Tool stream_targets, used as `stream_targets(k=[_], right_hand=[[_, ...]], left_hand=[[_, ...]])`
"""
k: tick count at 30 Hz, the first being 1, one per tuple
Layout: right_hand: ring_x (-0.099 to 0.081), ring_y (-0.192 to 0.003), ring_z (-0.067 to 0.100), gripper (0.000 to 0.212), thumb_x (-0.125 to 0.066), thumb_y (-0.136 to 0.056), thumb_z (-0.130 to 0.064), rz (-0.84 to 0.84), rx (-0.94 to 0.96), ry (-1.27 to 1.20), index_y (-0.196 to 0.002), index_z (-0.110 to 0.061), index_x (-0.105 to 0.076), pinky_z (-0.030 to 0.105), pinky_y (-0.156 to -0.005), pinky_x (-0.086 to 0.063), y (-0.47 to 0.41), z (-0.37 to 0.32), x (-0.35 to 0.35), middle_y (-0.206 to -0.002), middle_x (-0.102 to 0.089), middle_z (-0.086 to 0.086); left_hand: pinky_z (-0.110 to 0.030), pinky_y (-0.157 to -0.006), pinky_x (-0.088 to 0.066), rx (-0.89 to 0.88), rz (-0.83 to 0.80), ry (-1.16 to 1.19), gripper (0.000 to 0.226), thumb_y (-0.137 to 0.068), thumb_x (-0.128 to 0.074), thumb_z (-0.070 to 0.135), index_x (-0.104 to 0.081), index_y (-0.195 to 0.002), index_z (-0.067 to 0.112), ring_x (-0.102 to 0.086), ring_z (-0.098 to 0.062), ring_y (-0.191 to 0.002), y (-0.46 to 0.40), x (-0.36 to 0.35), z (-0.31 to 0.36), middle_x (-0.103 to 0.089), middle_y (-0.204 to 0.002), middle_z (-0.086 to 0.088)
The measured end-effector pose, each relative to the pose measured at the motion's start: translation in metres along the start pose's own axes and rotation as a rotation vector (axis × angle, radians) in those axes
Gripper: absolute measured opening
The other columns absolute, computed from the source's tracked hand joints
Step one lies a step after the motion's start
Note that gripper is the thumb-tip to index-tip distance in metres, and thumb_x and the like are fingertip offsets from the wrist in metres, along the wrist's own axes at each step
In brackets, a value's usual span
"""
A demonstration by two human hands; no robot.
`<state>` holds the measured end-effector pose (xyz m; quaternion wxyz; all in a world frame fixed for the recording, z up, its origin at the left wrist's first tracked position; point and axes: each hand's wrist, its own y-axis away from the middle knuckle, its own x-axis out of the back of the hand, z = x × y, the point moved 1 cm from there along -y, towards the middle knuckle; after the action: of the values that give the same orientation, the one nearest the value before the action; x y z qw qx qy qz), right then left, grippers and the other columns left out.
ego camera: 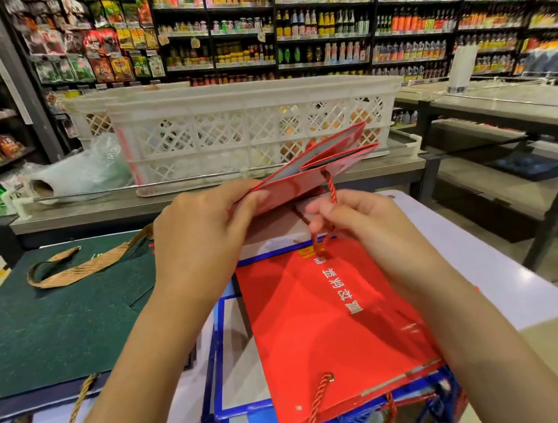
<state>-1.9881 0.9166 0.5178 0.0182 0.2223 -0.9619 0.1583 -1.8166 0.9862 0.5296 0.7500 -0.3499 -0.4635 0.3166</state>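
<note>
A folded red paper gift bag (314,169) is lifted above the table, its mouth end pointing away to the right. My left hand (204,233) grips its near edge, thumb on top. My right hand (351,221) pinches the bag's red rope handle (331,187) just below it. Beneath both hands lies a flat red bag with white characters (330,323), on top of a stack of blue-edged flat bags (236,371).
A dark green flat bag with a gold ribbon handle (58,324) lies at the left. Behind stand white lattice crates (255,127) on a grey counter, plus a plastic bag roll (74,177). Store shelves of bottles line the back. A grey shelf table (508,111) is at the right.
</note>
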Motion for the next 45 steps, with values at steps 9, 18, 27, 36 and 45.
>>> stream_targets(k=[9, 18, 27, 36, 45], right_hand=[[-0.043, -0.045, 0.009, 0.019, -0.051, -0.095, -0.012, 0.017, -0.070, -0.057, -0.084, -0.012, -0.067, 0.036, -0.061, -0.035, 0.009, 0.009, 0.009, -0.057, -0.056, 0.000], [-0.027, -0.031, 0.004, 0.025, -0.049, -0.097, -0.026, 0.017, -0.249, -0.025, -0.096, -0.006, -0.064, 0.021, -0.040, -0.030, 0.007, 0.016, -0.011, -0.073, -0.068, 0.005], [-0.026, -0.028, 0.002, 0.025, -0.051, -0.097, -0.019, 0.098, -0.331, -0.241, -0.075, -0.016, -0.041, 0.020, -0.036, -0.028, 0.011, 0.035, -0.019, -0.039, -0.039, -0.011], [-0.036, -0.030, 0.004, 0.017, -0.044, -0.095, 0.004, 0.222, -0.311, -0.099, -0.094, -0.007, -0.057, 0.017, -0.032, -0.030, 0.015, 0.037, 0.028, -0.043, -0.050, -0.005], [-0.068, -0.058, 0.016, 0.022, -0.048, -0.094, -0.001, 0.130, -0.401, 0.048, -0.103, -0.012, -0.066, 0.026, -0.056, -0.053, 0.014, 0.037, 0.050, -0.074, -0.073, 0.007]], left_hand=[[-0.046, -0.056, -0.046, 0.078, 0.209, 0.032, 0.030, -0.093, -0.051, 0.039, -0.074, -0.102, 0.021, -0.058, -0.037, -0.061, 0.000, 0.000, -0.002, -0.067, -0.066, -0.010], [-0.033, -0.060, -0.027, 0.344, 0.534, 0.590, 0.038, -0.097, -0.053, 0.021, -0.048, -0.071, -0.007, -0.029, -0.015, -0.070, 0.000, 0.003, 0.011, -0.037, -0.072, -0.006], [-0.032, -0.072, -0.048, 0.771, 0.567, 1.100, 0.022, -0.098, -0.052, 0.018, -0.064, -0.080, 0.019, -0.051, -0.015, -0.078, 0.038, -0.039, 0.024, -0.062, -0.080, 0.002], [-0.027, -0.074, -0.056, 0.883, 0.496, 1.185, 0.030, -0.098, -0.044, 0.039, -0.062, -0.098, 0.016, -0.065, -0.016, -0.090, 0.054, -0.013, -0.021, -0.070, -0.091, 0.000], [-0.026, -0.055, -0.033, 1.141, -0.249, 0.789, 0.046, -0.066, -0.076, 0.052, -0.069, -0.080, 0.009, -0.045, -0.026, -0.068, 0.057, 0.004, -0.072, -0.055, -0.078, -0.017]])
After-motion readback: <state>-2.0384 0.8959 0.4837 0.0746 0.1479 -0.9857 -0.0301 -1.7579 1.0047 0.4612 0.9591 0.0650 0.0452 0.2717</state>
